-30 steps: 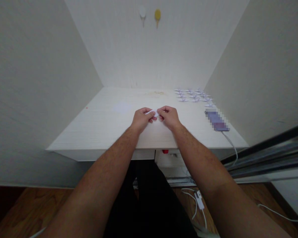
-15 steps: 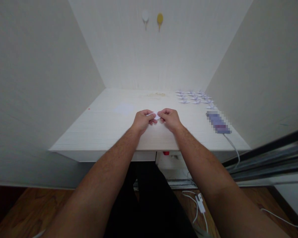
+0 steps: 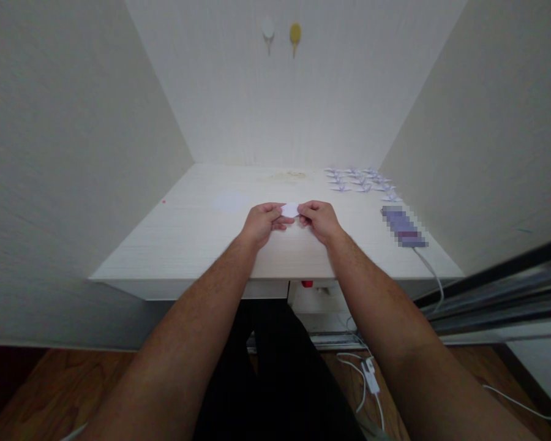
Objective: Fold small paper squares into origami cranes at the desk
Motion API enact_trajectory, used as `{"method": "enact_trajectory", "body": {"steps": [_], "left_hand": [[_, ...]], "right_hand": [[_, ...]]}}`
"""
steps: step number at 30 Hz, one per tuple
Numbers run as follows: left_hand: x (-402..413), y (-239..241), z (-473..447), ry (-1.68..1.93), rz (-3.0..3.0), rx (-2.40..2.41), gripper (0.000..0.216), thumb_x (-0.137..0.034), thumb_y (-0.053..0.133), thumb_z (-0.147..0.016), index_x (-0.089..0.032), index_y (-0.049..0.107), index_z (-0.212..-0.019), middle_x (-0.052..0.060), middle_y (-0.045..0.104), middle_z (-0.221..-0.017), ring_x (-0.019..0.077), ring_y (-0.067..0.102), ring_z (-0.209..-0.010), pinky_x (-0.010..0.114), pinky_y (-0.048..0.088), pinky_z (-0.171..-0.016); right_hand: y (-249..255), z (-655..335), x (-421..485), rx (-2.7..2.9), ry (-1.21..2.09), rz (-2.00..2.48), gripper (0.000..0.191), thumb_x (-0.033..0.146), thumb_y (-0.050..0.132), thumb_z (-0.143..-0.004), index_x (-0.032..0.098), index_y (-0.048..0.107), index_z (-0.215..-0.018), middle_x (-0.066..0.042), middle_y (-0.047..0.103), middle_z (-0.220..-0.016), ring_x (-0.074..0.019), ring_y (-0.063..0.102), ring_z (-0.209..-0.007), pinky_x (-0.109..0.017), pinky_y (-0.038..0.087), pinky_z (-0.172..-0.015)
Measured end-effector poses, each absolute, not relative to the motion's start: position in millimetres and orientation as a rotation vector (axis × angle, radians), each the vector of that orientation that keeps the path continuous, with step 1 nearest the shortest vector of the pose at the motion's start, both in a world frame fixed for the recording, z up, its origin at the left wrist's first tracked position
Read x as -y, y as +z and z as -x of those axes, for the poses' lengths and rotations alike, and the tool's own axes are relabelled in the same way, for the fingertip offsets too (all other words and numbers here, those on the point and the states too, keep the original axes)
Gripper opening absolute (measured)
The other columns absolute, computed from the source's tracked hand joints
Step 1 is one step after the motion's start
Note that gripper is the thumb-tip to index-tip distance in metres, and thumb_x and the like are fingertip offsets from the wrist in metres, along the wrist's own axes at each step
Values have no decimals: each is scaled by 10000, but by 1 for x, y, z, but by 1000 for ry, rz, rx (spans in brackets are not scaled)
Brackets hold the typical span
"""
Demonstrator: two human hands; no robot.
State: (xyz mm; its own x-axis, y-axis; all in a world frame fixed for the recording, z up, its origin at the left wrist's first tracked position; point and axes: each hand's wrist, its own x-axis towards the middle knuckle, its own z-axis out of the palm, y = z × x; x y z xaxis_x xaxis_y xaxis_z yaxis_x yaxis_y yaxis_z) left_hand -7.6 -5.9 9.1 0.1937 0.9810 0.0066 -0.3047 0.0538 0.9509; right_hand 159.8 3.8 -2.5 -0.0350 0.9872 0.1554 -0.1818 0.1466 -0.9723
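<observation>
A small piece of folded white paper (image 3: 289, 211) is stretched between my two hands, above the middle of the white desk (image 3: 188, 245). My left hand (image 3: 264, 222) pinches its left edge between thumb and fingers. At the paper's right edge, my right hand (image 3: 319, 217) has it between thumb and forefinger. The finer folds are too small to make out. Several folded paper cranes (image 3: 360, 180) stand in rows at the back right of the desk, away from both hands.
A blurred-out phone (image 3: 404, 226) with a white cable (image 3: 429, 266) lies at the desk's right side. Walls close in the left, back and right. Two hooks, one white (image 3: 268, 29) and one yellow (image 3: 295, 33), hang on the back wall. A white power strip (image 3: 370, 375) lies on the floor.
My hands have moved slightly apart, and more of the white paper's flat face shows between them. The cranes and the phone have stayed in place.
</observation>
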Motion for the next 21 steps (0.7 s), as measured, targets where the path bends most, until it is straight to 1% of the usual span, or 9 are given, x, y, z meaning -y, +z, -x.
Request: {"method": "enact_trajectory", "body": {"steps": [5, 9, 10, 12, 15, 18, 21], "left_hand": [[7, 10, 6, 1228, -1037, -884, 157, -180, 637, -812, -86, 653, -937, 113, 712, -833, 161, 698, -640, 224, 498, -529], [8, 10, 6, 1282, -1009, -844, 167, -194, 669, -787, -118, 622, -928, 94, 708, -839, 185, 712, -725, 274, 551, -629], [8, 10, 7, 1294, -992, -826, 172, -199, 681, -778, -123, 615, -917, 93, 708, -858, 186, 713, -759, 290, 559, -670], [8, 10, 9, 1320, -961, -784, 167, -199, 691, -768, -124, 612, -895, 98, 706, -914, 179, 708, -812, 317, 564, -748], [8, 10, 11, 1343, -925, -735, 165, -150, 675, -762, -117, 643, -920, 111, 700, -1000, 160, 691, -855, 345, 554, -840], [8, 11, 12, 1331, -893, -713, 221, -99, 651, -751, -109, 672, -971, 123, 699, -1027, 161, 680, -889, 347, 543, -883], [8, 12, 12, 1305, -866, -701, 266, -51, 632, -720, -93, 690, -976, 121, 706, -966, 164, 683, -867, 341, 543, -891]], "right_hand": [[-2, -159, -3, 1215, 1166, 935, 249, 367, 776, -611, 161, 654, -681, 27, 575, -511, -83, 473, -438, -219, 371, -432], [0, -158, 1, 1237, 1113, 943, 251, 387, 753, -648, 173, 691, -764, 67, 493, -465, -66, 387, -394, -215, 315, -388], [1, -158, 2, 1241, 1128, 935, 266, 388, 754, -646, 172, 702, -793, 61, 512, -484, -67, 400, -405, -217, 326, -394], [2, -158, 3, 1251, 1177, 908, 298, 368, 765, -625, 168, 716, -840, 31, 588, -566, -83, 476, -464, -225, 380, -428], [3, -158, 4, 1260, 1209, 890, 292, 295, 765, -589, 161, 720, -845, -7, 651, -645, -115, 570, -557, -240, 442, -486], [1, -159, 2, 1256, 1180, 897, 265, 219, 731, -584, 156, 718, -841, -3, 649, -610, -117, 576, -542, -237, 446, -486], [-1, -159, -1, 1239, 1143, 899, 273, 176, 697, -583, 152, 715, -854, 2, 651, -601, -110, 557, -510, -233, 440, -473]]}}
